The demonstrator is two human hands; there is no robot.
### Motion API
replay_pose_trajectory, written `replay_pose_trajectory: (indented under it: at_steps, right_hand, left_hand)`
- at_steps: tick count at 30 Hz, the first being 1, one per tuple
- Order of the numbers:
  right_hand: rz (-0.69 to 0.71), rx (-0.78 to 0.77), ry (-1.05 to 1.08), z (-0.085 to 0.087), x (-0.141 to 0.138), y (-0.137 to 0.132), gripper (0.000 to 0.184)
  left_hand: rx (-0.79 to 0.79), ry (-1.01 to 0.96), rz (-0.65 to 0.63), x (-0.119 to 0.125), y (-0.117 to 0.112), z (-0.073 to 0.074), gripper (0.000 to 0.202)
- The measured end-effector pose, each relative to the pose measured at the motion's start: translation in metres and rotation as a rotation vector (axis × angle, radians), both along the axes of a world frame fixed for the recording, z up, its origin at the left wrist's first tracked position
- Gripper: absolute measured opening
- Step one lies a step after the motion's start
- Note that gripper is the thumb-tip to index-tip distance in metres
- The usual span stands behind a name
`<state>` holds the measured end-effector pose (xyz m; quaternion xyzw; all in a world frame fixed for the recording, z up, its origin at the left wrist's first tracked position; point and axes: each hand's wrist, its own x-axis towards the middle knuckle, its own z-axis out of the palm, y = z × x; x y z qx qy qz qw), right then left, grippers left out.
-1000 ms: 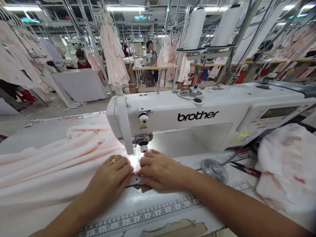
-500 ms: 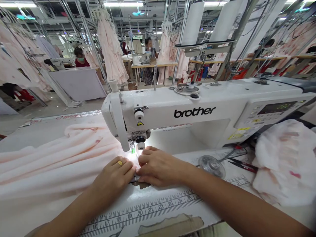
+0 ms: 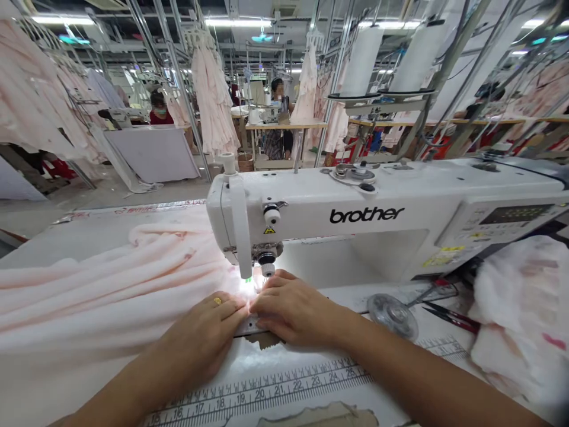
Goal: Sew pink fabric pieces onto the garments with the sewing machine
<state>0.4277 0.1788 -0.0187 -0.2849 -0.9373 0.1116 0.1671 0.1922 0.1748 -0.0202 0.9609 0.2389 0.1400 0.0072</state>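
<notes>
Pale pink fabric [image 3: 146,290] lies in soft folds to the left of a white sewing machine [image 3: 306,196], its edge running under the lit needle area. My left hand [image 3: 207,323], with a gold ring, presses and grips the fabric's edge just in front of the presser foot. Close beside it, my right hand [image 3: 297,305] is closed, fingertips pinching the same edge to the right of the needle. The two hands' fingertips nearly meet. The needle and most of the seam are lost in glare and behind fingers.
A printed ruler strip [image 3: 267,388] runs along the table front. On the right are a clear round dish [image 3: 393,314], dark scissors-like snips [image 3: 451,317] and a bundle of pale fabric [image 3: 524,314]. Thread cones [image 3: 362,62] stand above; co-workers sit behind.
The view has shifted, so the machine sits lower and further right. My hands stay on the fabric by the needle; my left fingers are slightly flatter.
</notes>
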Motion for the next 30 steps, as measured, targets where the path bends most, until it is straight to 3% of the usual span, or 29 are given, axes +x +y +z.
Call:
replay_pose_trajectory:
  at_steps: [6, 11, 16, 20, 25, 30]
  right_hand:
    - [-0.037, 0.051, -0.041, -0.003, -0.004, 0.0, 0.01]
    - [-0.153, 0.071, -0.065, -0.006, -0.007, -0.001, 0.028]
    - [-0.251, 0.031, -0.085, -0.008, -0.007, 0.0, 0.039]
    - [-0.252, 0.017, -0.079, -0.011, -0.005, 0.001, 0.042]
    - [-0.205, 0.238, -0.022, -0.028, 0.002, 0.008, 0.039]
    - [-0.103, 0.443, 0.077, -0.041, 0.004, 0.023, 0.041]
  left_hand:
    - [0.023, 0.016, 0.049, -0.004, 0.007, -0.014, 0.044]
    - [0.057, 0.032, 0.123, -0.008, 0.019, -0.023, 0.045]
    - [0.016, 0.034, 0.104, -0.012, 0.034, -0.025, 0.053]
    - [-0.088, 0.067, 0.14, -0.003, 0.04, -0.019, 0.058]
    - [-0.083, 0.152, 0.193, 0.008, 0.037, -0.003, 0.046]
    - [-0.045, 0.211, 0.18, 0.004, 0.041, -0.001, 0.042]
